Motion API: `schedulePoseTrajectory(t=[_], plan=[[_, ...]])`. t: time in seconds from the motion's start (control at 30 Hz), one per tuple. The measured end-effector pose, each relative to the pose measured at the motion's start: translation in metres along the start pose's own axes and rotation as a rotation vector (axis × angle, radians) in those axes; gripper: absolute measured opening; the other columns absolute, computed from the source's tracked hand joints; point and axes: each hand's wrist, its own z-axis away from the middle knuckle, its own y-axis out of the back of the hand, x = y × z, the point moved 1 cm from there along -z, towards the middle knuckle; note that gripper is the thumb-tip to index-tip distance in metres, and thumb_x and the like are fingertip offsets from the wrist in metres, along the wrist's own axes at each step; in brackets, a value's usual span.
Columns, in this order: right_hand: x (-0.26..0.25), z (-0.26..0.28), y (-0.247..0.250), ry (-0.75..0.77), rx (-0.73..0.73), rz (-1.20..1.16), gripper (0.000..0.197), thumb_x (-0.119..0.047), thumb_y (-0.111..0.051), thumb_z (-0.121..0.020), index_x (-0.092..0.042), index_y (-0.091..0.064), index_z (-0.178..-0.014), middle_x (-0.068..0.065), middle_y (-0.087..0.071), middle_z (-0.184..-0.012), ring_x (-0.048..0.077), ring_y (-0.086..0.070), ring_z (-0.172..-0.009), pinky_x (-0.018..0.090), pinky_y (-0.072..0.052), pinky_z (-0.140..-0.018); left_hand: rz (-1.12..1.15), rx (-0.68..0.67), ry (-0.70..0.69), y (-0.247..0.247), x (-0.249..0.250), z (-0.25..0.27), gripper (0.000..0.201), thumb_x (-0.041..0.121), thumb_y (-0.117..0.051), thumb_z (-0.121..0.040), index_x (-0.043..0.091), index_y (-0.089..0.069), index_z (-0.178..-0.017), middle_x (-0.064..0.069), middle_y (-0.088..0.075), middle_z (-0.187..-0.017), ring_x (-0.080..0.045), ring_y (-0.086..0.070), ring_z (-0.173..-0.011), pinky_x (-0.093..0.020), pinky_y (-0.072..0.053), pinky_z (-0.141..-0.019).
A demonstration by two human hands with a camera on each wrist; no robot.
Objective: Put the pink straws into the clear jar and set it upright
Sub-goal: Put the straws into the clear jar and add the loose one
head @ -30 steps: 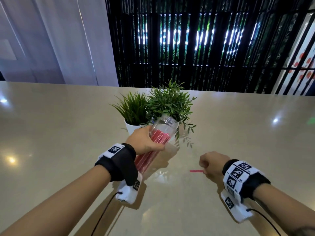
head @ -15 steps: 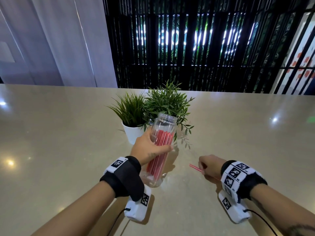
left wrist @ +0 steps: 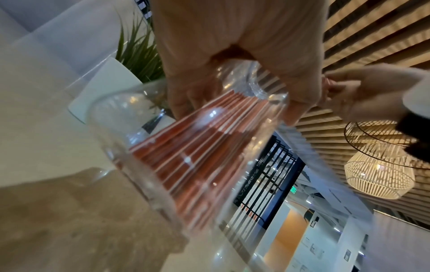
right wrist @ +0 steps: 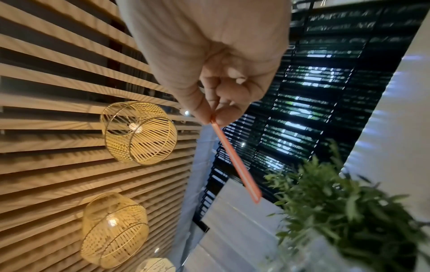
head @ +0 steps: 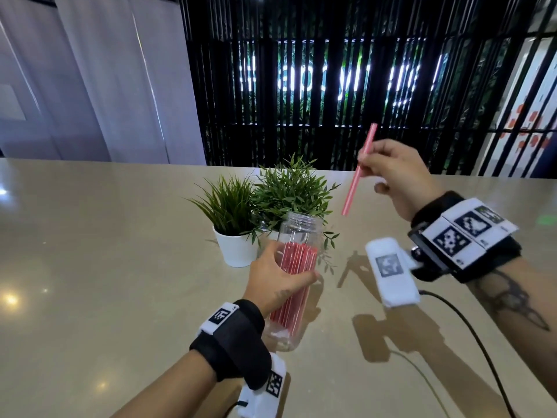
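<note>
Left hand: the left hand (head: 278, 283) has its grip wrapped round the middle of the clear jar (head: 294, 279), thumb on the near side, fingers curled round the far side.
Clear jar: standing on its base on the beige surface (head: 90, 251), leaning slightly toward 1 o'clock, open mouth up, just in front of the plants.
Straws in jar: a bundle of pink straws (head: 297, 276) fills the jar from the base to about shoulder height; the left wrist view shows them (left wrist: 197, 147) packed side by side behind the clear wall.
Right hand: the right hand (head: 398, 176) is raised off the surface, up at 1 o'clock from the jar, grip pinching a single pink straw (head: 358, 176) between thumb and fingertips.
Single straw: it's tilted, lower end pointing down toward 7 o'clock, hanging above and to the right of the jar mouth, apart from it; the right wrist view shows the straw (right wrist: 235, 160) running out from the pinch toward the foliage.
Plants: two green potted plants (head: 271, 203) sit at 12 o'clock from the jar, the left one in a white pot (head: 235, 248).
Wrists: black bands with printed markers on both, white camera units beneath, a black cable (head: 482, 351) trailing from the right one.
</note>
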Motion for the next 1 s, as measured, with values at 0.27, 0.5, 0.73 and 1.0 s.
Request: schedulePoseTrajectory(t=[0.27,0.5,0.73,1.0], plan=[[-0.010,0.003,-0.046,0.126,-0.002,0.029,0.022,-0.001,-0.054,-0.084,-0.018,-0.049,-0.070,0.004,-0.052,-0.070,0.010,-0.054,-0.061,0.005,-0.035,-0.038,0.005,0.102,-0.058,-0.003,0.006,0.006,0.054,0.032,-0.082,-0.057,0.023,-0.052,-0.101,0.004,-0.068,-0.091,-0.005,-0.065,-0.079,-0.011,-0.049,-0.065],[0.006,0.011,-0.060,0.102,-0.058,0.152,0.021,-0.003,-0.060,-0.079,-0.019,-0.049,-0.073,0.006,-0.055,-0.070,0.015,-0.054,-0.066,0.024,-0.044,-0.060,0.029,0.108,-0.064,-0.002,0.014,0.009,0.054,0.033,-0.082,-0.057,0.032,-0.049,-0.099,0.009,-0.064,-0.094,-0.001,-0.062,-0.082,-0.009,-0.045,-0.063],[0.010,0.017,-0.055,0.037,-0.178,0.287,0.007,-0.021,-0.065,-0.075,-0.017,-0.063,-0.069,0.002,-0.063,-0.077,0.019,-0.057,-0.079,0.038,-0.047,-0.081,0.029,0.135,-0.069,0.000,0.020,0.006,0.056,0.029,-0.082,-0.058,0.023,-0.048,-0.103,0.010,-0.062,-0.084,0.003,-0.060,-0.074,-0.006,-0.046,-0.058],[-0.008,0.020,-0.021,0.100,0.052,0.115,0.010,-0.024,-0.060,-0.083,-0.015,-0.061,-0.085,-0.002,-0.057,-0.083,0.006,-0.048,-0.074,0.019,-0.035,-0.063,0.038,0.138,-0.081,0.002,0.025,0.004,0.056,0.032,-0.082,-0.059,0.021,-0.050,-0.104,0.011,-0.062,-0.085,0.001,-0.060,-0.075,-0.005,-0.046,-0.058]])
